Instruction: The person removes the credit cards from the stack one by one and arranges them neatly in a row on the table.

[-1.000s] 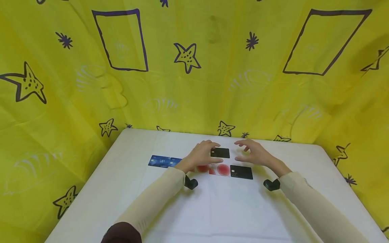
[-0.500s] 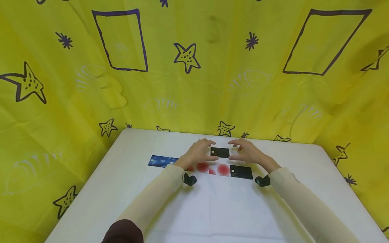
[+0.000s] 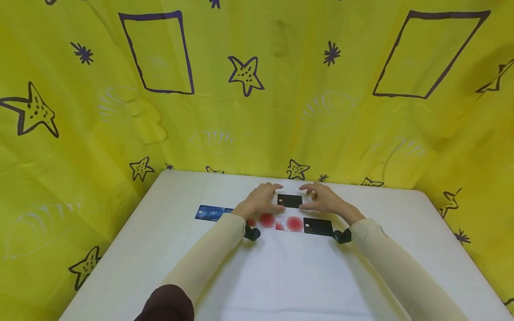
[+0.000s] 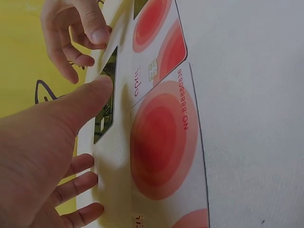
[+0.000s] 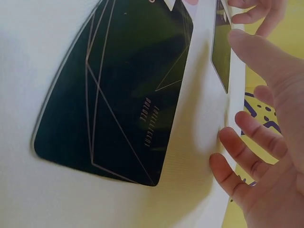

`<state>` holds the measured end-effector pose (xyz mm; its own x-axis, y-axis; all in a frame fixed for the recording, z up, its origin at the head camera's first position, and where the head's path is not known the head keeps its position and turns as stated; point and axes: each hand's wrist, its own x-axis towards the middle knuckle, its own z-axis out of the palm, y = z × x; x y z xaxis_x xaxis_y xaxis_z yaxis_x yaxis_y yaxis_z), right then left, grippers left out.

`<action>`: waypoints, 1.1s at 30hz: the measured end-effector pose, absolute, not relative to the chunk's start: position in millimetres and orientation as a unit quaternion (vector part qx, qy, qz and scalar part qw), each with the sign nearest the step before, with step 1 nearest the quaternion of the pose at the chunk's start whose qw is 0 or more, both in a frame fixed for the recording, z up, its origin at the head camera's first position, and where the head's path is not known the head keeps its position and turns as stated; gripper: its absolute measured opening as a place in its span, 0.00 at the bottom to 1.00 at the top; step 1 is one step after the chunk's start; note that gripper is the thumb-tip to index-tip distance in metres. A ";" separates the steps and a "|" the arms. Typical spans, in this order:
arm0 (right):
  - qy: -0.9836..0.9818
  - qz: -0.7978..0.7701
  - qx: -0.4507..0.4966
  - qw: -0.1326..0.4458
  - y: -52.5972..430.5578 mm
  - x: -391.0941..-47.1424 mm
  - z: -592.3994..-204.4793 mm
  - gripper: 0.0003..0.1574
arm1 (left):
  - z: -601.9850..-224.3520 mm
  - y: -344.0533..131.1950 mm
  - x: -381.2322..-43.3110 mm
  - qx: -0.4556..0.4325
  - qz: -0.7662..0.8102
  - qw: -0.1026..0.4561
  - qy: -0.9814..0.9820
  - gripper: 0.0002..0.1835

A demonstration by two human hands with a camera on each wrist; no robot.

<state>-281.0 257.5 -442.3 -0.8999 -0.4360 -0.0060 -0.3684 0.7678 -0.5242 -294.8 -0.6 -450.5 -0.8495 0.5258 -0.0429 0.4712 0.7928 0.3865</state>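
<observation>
A black card (image 3: 289,201) lies flat at the back of the row, between my two hands. My left hand (image 3: 261,198) is at its left end, thumb and fingers spread apart with nothing held. Facing it, my right hand (image 3: 323,198) curves loosely at the card's right end, its thumb tip close to the corner. In the left wrist view the left thumb (image 4: 97,92) overlaps the black card. The right wrist view shows the right thumb (image 5: 242,42) beside that card's edge, the other fingers loosely bent over the white surface.
In front runs a row of cards: blue VIP cards (image 3: 210,213) at left, partly behind the left wrist, red-and-white cards (image 3: 295,224) in the middle, another black card (image 3: 318,226) at right. A yellow patterned curtain (image 3: 249,120) rises behind the white table (image 3: 305,276).
My right hand has moved left, up to the back black card's right end. My left hand has drawn slightly left. The cards stay in place.
</observation>
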 end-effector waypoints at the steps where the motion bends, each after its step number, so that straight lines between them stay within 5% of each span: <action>1: 0.938 -0.265 -0.213 0.069 257.4 -281.6 -442.8 0.43 | -450.7 -0.5 -295.0 0.263 0.179 0.077 0.945 0.43; 12: 0.942 -0.240 -0.201 0.119 257.2 -291.2 -444.5 0.41 | -447.0 -0.7 -296.0 0.263 0.158 0.091 0.947 0.41; 33: 0.944 -0.239 -0.186 0.128 249.4 -291.0 -440.3 0.32 | -442.2 3.3 -298.8 0.276 0.155 0.085 0.945 0.25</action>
<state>-291.0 249.4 -440.3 -0.8978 -0.4128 -0.1536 -0.2901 0.8166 -0.4990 -298.8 3.3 -442.2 -0.8331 0.5480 -0.0748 0.4952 0.7994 0.3402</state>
